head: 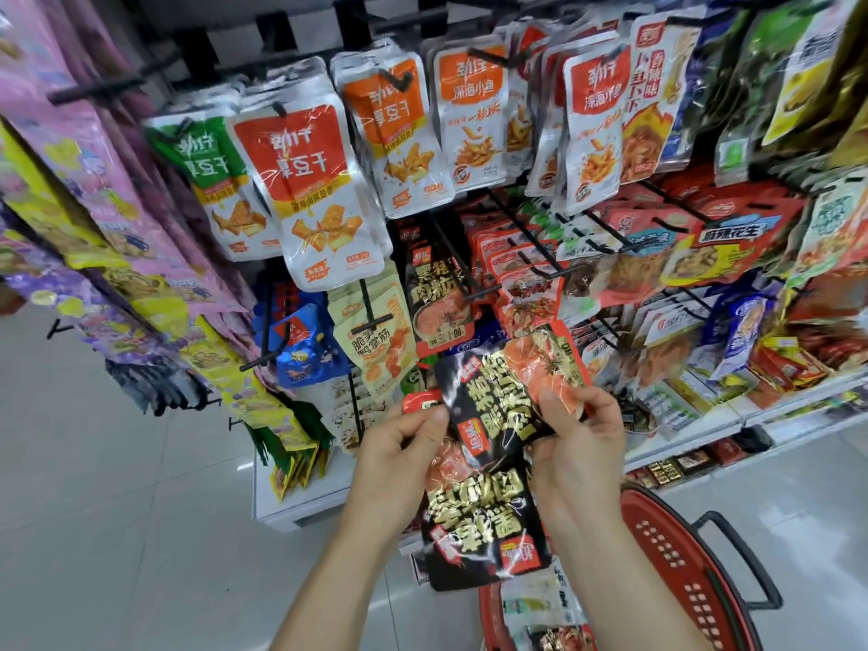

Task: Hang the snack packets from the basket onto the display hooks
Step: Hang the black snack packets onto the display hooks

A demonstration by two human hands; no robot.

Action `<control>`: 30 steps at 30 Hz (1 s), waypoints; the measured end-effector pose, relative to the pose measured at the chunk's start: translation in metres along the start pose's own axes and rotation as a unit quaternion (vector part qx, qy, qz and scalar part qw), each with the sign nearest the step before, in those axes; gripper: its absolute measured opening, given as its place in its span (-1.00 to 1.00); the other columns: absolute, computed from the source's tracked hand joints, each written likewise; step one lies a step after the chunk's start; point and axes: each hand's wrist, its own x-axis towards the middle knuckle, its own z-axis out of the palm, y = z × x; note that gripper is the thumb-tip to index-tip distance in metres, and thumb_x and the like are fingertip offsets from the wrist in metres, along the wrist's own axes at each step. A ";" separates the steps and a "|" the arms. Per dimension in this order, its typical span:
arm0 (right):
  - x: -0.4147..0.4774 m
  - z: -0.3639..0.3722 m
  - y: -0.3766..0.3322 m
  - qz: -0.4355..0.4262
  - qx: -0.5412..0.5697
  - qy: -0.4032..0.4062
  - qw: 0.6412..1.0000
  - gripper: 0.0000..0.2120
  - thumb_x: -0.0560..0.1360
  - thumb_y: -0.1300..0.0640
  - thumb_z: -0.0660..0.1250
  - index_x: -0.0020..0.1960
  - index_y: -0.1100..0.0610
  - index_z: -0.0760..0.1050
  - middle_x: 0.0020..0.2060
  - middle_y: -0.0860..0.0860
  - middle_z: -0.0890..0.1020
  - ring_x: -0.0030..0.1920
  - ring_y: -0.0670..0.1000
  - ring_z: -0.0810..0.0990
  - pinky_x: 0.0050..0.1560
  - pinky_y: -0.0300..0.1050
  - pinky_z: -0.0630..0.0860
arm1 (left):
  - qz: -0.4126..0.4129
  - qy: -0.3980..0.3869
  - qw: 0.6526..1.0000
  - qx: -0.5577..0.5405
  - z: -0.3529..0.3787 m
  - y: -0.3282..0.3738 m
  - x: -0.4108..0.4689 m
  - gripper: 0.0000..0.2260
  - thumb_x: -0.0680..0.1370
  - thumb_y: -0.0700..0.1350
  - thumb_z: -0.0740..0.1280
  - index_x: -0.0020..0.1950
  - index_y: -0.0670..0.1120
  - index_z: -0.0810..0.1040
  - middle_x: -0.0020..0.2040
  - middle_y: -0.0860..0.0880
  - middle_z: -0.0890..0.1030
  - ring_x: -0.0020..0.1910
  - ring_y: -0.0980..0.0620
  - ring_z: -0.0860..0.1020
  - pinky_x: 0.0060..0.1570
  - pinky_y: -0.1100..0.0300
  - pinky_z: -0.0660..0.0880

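Black foil with gold lettering fills my grip: my left hand [399, 455] pinches the left edge of the upper packet [498, 397], thumb on top and fingers curled beneath, while my right hand [580, 444] clamps its right side, thumb pressed flat on the orange food picture. A lower packet [479, 523] of the same design hangs down between my wrists, its top end tucked under the upper one; which hand carries it I cannot tell. Both packets are held in the air in front of the rack, just below a row of matching black packets [434, 293] that hang on a display hook [453, 256]. Low on my right is the red basket [671, 547], its black handle sticking outward, with more snack packets [540, 608] lying inside. Above, white pouches [300, 190] with red, orange and green panels crowd the upper hooks, and several bare hooks [94, 91] jut out at the top left. Pink and yellow bags [117, 218] run down a side panel on the left. Red, blue and beige packs fill the lower rows to the right, over a white shelf [695, 444]. Grey floor tiles [94, 509] spread below.
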 end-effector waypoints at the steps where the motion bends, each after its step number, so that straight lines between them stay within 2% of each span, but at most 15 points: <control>1: 0.000 0.000 0.001 -0.003 -0.001 0.003 1.000 -0.71 0.49 0.36 0.37 -0.21 0.03 0.37 0.07 0.02 0.59 -0.40 -0.11 0.43 -0.45 -0.24 0.33 | 0.001 0.006 1.000 -0.003 0.001 0.001 -0.001 -0.45 0.32 0.44 0.33 -0.16 -0.03 0.70 -0.03 -0.12 0.66 0.27 -0.25 0.48 0.30 -0.29 0.34; 4: 0.001 -0.002 0.006 0.004 -0.016 -0.011 1.000 -0.69 0.46 0.39 0.39 -0.14 0.01 0.40 0.17 0.10 0.54 -0.15 -0.03 0.56 -0.36 -0.18 0.39 | -0.008 0.058 0.998 0.038 0.004 0.010 -0.002 -0.78 0.35 0.22 0.43 -0.24 0.10 0.70 -0.01 0.02 0.66 0.32 -0.23 0.44 0.34 -0.21 0.33; 6: 0.011 -0.011 0.003 0.009 -0.080 -0.027 0.996 -0.57 0.45 0.36 0.42 0.11 -0.08 0.40 0.21 0.13 0.49 -0.05 0.07 0.55 -0.15 -0.03 0.46 | -0.006 0.071 0.993 0.097 0.002 0.014 0.000 -0.84 0.47 0.01 0.43 -0.31 0.06 0.67 0.04 0.05 0.67 0.42 0.15 0.32 0.41 0.06 0.23; 8: 0.023 -0.023 -0.013 -0.048 -0.294 -0.026 0.954 -0.31 0.44 0.22 0.48 0.42 -0.11 0.19 0.35 0.07 0.35 0.18 0.11 0.46 0.12 0.04 0.42 | 0.045 0.061 0.982 0.172 -0.004 0.014 0.002 -0.81 0.51 -0.10 0.41 -0.31 0.02 0.62 0.01 0.12 0.61 0.20 0.59 0.26 0.25 0.27 0.31; 9: 0.029 -0.029 -0.022 -0.101 -0.393 -0.035 0.913 -0.22 0.44 0.16 0.48 0.49 -0.10 0.11 0.43 -0.01 0.26 0.34 0.07 0.35 0.26 0.03 0.34 | 0.089 0.044 0.968 0.230 -0.008 0.014 0.004 -0.83 0.52 -0.12 0.40 -0.28 0.00 0.63 -0.04 0.17 0.55 0.09 0.57 0.34 0.14 0.27 0.38; 11: 0.033 -0.027 -0.037 -0.189 -0.486 -0.138 0.842 -0.26 0.46 0.11 0.46 0.51 -0.13 0.15 0.43 -0.23 0.22 0.42 -0.14 0.21 0.37 -0.04 0.25 | 0.165 -0.012 0.919 0.359 -0.010 0.016 0.007 -0.87 0.55 -0.10 0.36 -0.15 -0.06 0.67 -0.07 0.14 0.47 -0.06 0.27 0.47 0.00 0.16 0.44; 13: 0.026 -0.015 -0.039 -0.176 -0.504 -0.298 0.791 -0.42 0.49 0.12 0.43 0.43 -0.16 0.30 0.33 -0.37 0.30 0.34 -0.25 0.31 0.28 -0.21 0.36 | 0.185 -0.061 0.881 0.431 -0.007 0.022 0.012 -0.84 0.58 -0.05 0.31 -0.09 -0.05 0.66 -0.05 0.12 0.45 -0.10 0.07 0.49 -0.07 0.07 0.46; 14: 0.023 -0.008 -0.036 -0.159 -0.503 -0.352 0.773 -0.49 0.50 0.14 0.43 0.38 -0.15 0.39 0.29 -0.34 0.38 0.28 -0.25 0.40 0.17 -0.32 0.43 | 0.191 -0.075 0.871 0.447 -0.005 0.027 0.014 -0.83 0.59 -0.03 0.29 -0.07 -0.05 0.65 -0.06 0.13 0.42 -0.10 0.04 0.49 -0.09 0.05 0.46; 16: 0.022 0.000 -0.024 -0.182 -0.505 -0.383 0.752 -0.64 0.47 0.18 0.45 0.19 -0.13 0.51 0.11 -0.24 0.55 0.13 -0.24 0.51 0.00 -0.42 0.43 | 0.205 -0.089 0.857 0.465 -0.001 0.033 0.017 -0.81 0.60 -0.01 0.27 -0.05 -0.04 0.65 -0.09 0.15 0.37 -0.10 0.04 0.50 -0.10 0.03 0.47; 19: 0.027 0.007 -0.015 -0.203 -0.498 -0.369 0.758 -0.81 0.45 0.19 0.47 -0.10 -0.09 0.54 -0.20 -0.15 0.60 -0.15 -0.17 0.55 -0.09 -0.26 0.47 | 0.208 -0.089 0.855 0.467 -0.002 0.033 0.024 -0.80 0.59 0.00 0.29 -0.04 -0.05 0.66 -0.09 0.12 0.38 -0.11 0.01 0.51 -0.11 0.02 0.47; 22: 0.038 0.011 -0.018 -0.164 -0.517 -0.377 0.751 -0.88 0.47 0.16 0.46 -0.21 0.01 0.58 -0.35 -0.11 0.59 -0.30 -0.14 0.53 -0.21 -0.13 0.51 | 0.150 -0.065 0.913 0.374 -0.007 0.029 0.029 -0.85 0.52 0.01 0.40 -0.01 -0.02 0.69 -0.10 0.15 0.45 -0.10 0.13 0.51 -0.04 0.10 0.52; 24: 0.047 0.014 -0.025 -0.143 -0.473 -0.348 0.797 -0.87 0.49 0.17 0.43 -0.22 0.01 0.59 -0.36 -0.11 0.57 -0.30 -0.10 0.53 -0.18 -0.04 0.52 | 0.110 -0.036 0.942 0.314 -0.014 0.028 0.031 -0.79 0.46 -0.03 0.46 0.09 0.05 0.67 -0.06 0.20 0.47 -0.04 0.26 0.48 0.12 0.19 0.47; 26: 0.058 0.021 -0.030 -0.131 -0.410 -0.308 0.848 -0.85 0.52 0.18 0.39 -0.20 0.00 0.55 -0.33 -0.09 0.54 -0.29 -0.08 0.50 -0.20 -0.06 0.49 | 0.097 -0.034 0.943 0.317 -0.024 0.024 0.032 -0.60 0.47 -0.12 0.47 0.24 0.21 0.54 0.04 0.23 0.46 0.08 0.26 0.44 0.27 0.24 0.37; 28: 0.066 0.035 -0.030 -0.132 -0.391 -0.293 0.863 -0.85 0.54 0.20 0.36 -0.18 0.03 0.51 -0.33 -0.05 0.50 -0.37 -0.11 0.44 -0.31 -0.21 0.43 | 0.108 -0.043 0.932 0.343 -0.032 0.022 0.031 -0.43 0.50 -0.18 0.43 0.31 0.38 0.38 0.15 0.19 0.45 0.20 0.21 0.42 0.27 0.30 0.30; 30: 0.071 0.051 -0.025 -0.129 -0.368 -0.273 0.879 -0.86 0.53 0.20 0.37 -0.18 0.06 0.52 -0.39 -0.06 0.50 -0.47 -0.14 0.41 -0.40 -0.21 0.41 | 0.127 -0.050 0.923 0.360 -0.032 0.021 0.030 -0.34 0.51 -0.20 0.41 0.32 0.47 0.26 0.20 0.20 0.43 0.21 0.24 0.39 0.21 0.38 0.26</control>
